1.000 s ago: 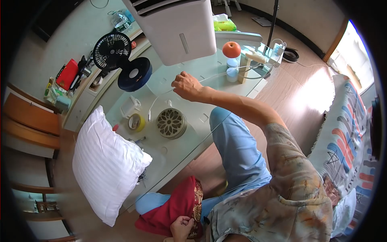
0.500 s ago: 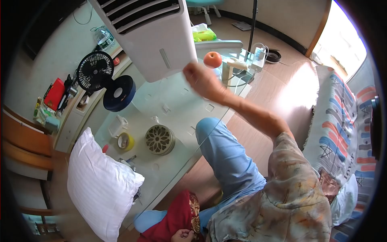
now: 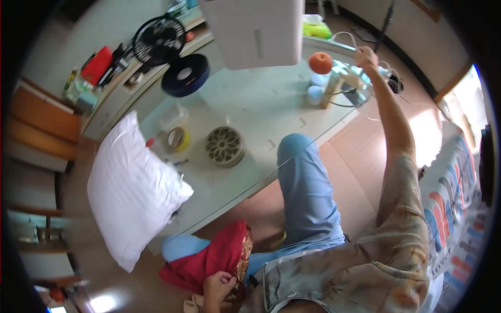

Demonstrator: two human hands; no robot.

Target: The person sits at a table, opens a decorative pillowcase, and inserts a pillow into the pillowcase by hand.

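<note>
My left hand [image 3: 219, 286] is closed on a red cloth [image 3: 209, 260] with a gold-patterned border, which lies over my lap. Thumb and fingers are pinched together at the cloth's lower part. My right hand [image 3: 367, 56] is stretched far out at the far right corner of the glass table [image 3: 250, 96]. Its fingers are curled shut, and whatever is in them is too small or hidden to make out. White cords loop close around this hand. A wooden stand [image 3: 334, 89] and an orange-red round fruit [image 3: 320, 63] are nearest to it.
A white air cooler [image 3: 255, 36] stands beyond the table. A black fan [image 3: 159, 40], a round pierced tin [image 3: 225, 146] and yellow tape [image 3: 179, 139] are to the left. A white pillow [image 3: 133, 193] leans at the table's left end. A patterned sofa [image 3: 449, 203] is at right.
My right hand has swung outward to the right, from beside the air cooler to the far table corner. The left hand stays on the red cloth. The view has shifted.
</note>
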